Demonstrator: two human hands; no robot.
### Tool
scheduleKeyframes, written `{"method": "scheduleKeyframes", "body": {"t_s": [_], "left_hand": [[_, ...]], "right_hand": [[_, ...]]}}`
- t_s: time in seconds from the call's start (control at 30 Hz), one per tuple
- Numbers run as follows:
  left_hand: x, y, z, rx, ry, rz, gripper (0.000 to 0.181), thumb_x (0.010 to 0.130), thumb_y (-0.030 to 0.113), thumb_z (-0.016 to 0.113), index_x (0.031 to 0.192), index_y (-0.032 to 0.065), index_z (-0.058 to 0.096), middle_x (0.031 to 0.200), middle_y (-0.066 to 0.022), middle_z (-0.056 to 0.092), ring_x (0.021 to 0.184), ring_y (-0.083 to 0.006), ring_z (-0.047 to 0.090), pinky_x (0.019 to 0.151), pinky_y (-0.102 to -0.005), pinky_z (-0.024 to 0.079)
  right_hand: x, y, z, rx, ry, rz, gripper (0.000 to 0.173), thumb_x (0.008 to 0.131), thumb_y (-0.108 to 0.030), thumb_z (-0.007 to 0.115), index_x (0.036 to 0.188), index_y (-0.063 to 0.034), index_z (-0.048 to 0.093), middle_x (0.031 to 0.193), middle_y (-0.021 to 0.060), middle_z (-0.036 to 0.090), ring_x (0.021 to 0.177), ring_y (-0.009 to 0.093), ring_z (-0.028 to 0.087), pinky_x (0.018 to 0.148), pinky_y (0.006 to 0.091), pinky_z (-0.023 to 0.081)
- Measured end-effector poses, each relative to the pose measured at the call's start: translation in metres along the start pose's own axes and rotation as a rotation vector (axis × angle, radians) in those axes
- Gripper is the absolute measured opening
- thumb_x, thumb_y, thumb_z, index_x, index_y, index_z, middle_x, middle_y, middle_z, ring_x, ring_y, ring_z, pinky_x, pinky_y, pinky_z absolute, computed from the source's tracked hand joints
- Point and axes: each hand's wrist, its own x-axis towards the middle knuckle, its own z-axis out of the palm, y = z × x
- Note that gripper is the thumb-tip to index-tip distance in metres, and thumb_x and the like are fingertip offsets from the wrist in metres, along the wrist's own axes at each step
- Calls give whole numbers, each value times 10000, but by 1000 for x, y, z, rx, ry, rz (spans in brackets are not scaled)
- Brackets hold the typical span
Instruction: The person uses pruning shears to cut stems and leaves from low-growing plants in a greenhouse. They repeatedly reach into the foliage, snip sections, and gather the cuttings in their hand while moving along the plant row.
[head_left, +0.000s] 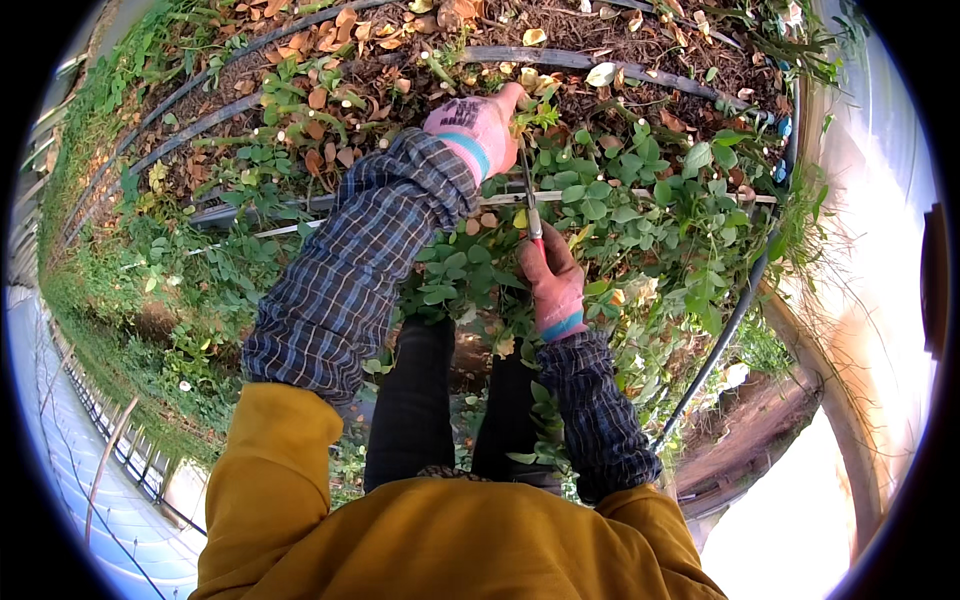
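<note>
My left hand (476, 127), in a pink glove with a blue-striped cuff, reaches over the soil bed at upper centre. Its fingers are at a small leafy sprig (541, 114); whether they pinch it is hidden. Below and to the right, my right hand (556, 279), in a similar glove with dirty fingers, is closed around the red handle of pruning shears (532, 214). The metal end of the shears points up towards the left hand and the sprig. Green leafy stems (600, 199) surround the tool. Cut green stem stubs (330, 120) stand left of the left hand.
Dark irrigation pipes (585, 60) curve across the bed among dry leaves (345, 26). A pale thin rail or line (675, 195) crosses the foliage behind the shears. At the right, a dark pipe (712, 352) slants beside pale plastic sheeting (885, 187). Dense plants surround my legs.
</note>
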Motion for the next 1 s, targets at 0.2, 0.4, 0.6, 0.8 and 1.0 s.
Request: {"method": "scheduleKeyframes", "body": {"t_s": [0.2,0.4,0.6,0.8,1.0], "left_hand": [[43,25,6,335,-117,109,451,922,249,507,1322,66,408,1128,-144,622,981,-276,625,820,-392,514],[60,31,13,483,-90,150,297,894,162,489,1163,59,564,1056,-147,647,972,-281,632,837,-390,510],[56,20,-12,-127,101,-160,423,874,180,607,1244,14,485,1002,-137,641,854,-208,624,795,-304,512],[19,-37,-90,-852,468,-170,946,769,279,756,1388,-117,159,1355,-274,386,1153,-291,510,971,-344,428],[55,-81,-131,-450,335,-244,648,841,53,561,1405,266,321,1474,-197,259,1216,-273,459,1012,-364,414]], "right_hand": [[-12,2,-12,46,65,31,492,836,-120,650,1278,22,486,1003,19,591,845,66,541,763,218,459],[-9,9,-24,161,59,44,497,823,-112,655,1267,35,487,979,15,585,820,64,537,746,211,453],[-8,12,-26,65,33,-54,532,801,-147,676,1268,28,489,1001,26,589,834,78,532,781,220,447],[3,7,-22,18,29,-35,573,780,-204,700,1269,12,494,1003,32,591,855,83,531,800,230,448],[28,-8,-2,-67,-1,-101,581,801,-213,680,1281,39,471,1003,63,606,842,97,555,749,242,464]]}}
